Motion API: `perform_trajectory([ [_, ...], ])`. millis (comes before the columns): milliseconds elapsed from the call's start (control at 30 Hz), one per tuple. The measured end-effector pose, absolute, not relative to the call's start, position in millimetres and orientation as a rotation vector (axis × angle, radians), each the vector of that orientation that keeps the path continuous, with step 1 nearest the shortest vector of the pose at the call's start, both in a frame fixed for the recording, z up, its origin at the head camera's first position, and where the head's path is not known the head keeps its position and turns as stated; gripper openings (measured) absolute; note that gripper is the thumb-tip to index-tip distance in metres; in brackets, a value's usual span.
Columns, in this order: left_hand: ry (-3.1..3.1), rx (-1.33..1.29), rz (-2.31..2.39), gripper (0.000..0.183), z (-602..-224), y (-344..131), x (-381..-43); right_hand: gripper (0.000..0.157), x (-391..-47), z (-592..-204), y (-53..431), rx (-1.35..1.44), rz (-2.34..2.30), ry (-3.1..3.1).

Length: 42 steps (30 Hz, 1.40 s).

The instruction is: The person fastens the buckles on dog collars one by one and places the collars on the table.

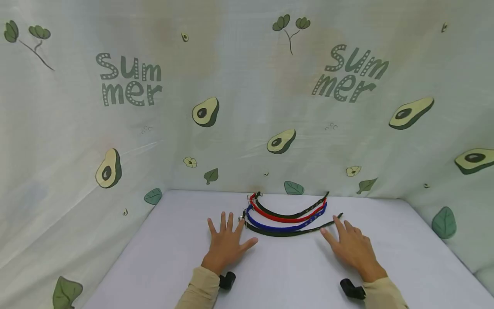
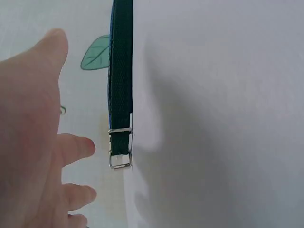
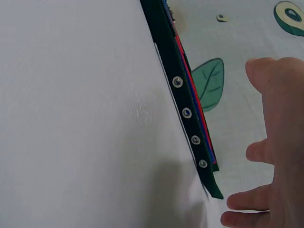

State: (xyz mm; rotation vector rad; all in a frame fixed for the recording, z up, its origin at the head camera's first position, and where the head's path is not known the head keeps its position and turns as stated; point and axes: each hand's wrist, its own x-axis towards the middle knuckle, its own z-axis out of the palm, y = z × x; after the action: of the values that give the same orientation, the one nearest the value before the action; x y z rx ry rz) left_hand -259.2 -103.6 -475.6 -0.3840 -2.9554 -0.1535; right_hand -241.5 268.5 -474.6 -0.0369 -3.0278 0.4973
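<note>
Several buckled collars with metal eyelets lie in nested curves on the white table. The nearest is a dark green collar (image 1: pixel 278 234); beyond it come a blue collar (image 1: pixel 285 228), a red collar (image 1: pixel 284 220) and another dark green collar (image 1: pixel 287 216). My left hand (image 1: pixel 225 244) is spread with straight fingers, its index fingertip beside the nearest collar's buckle end. In the left wrist view that silver buckle (image 2: pixel 120 159) shows clearly. My right hand (image 1: pixel 351 246) has its fingers extended by the pointed, eyeleted end (image 3: pixel 203 164) of the same collar. Neither hand grips anything.
The white table (image 1: pixel 285 274) ends at a hanging cloth (image 1: pixel 239 163) printed with avocados, leaves and lettering, which rises behind and along both sides. A black wrist device (image 1: pixel 227 280) sits at the left cuff, and another black device (image 1: pixel 352 289) at the right cuff.
</note>
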Motion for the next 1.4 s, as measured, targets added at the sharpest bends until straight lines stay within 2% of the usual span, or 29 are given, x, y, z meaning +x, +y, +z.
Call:
perform_trajectory([
  [300,-2.942,-0.359,-0.236,0.079,-471,-84,-268,0.099,-251,-474,264,-0.119,0.604,-3.005],
  [400,-2.893,-0.333,-0.287,0.073,-468,-83,-271,0.088,-254,-476,262,-0.134,0.671,-2.955],
  [533,-2.789,-0.283,-0.308,0.062,-465,-81,-277,0.064,-257,-478,261,-0.160,0.811,-2.855],
  [667,-2.763,-0.228,-0.299,0.054,-467,-78,-283,0.050,-261,-480,260,-0.192,0.896,-2.800],
  [1400,-2.816,-0.063,-0.427,0.043,-473,-58,-292,0.041,-267,-486,256,-0.236,0.912,-2.773],
])
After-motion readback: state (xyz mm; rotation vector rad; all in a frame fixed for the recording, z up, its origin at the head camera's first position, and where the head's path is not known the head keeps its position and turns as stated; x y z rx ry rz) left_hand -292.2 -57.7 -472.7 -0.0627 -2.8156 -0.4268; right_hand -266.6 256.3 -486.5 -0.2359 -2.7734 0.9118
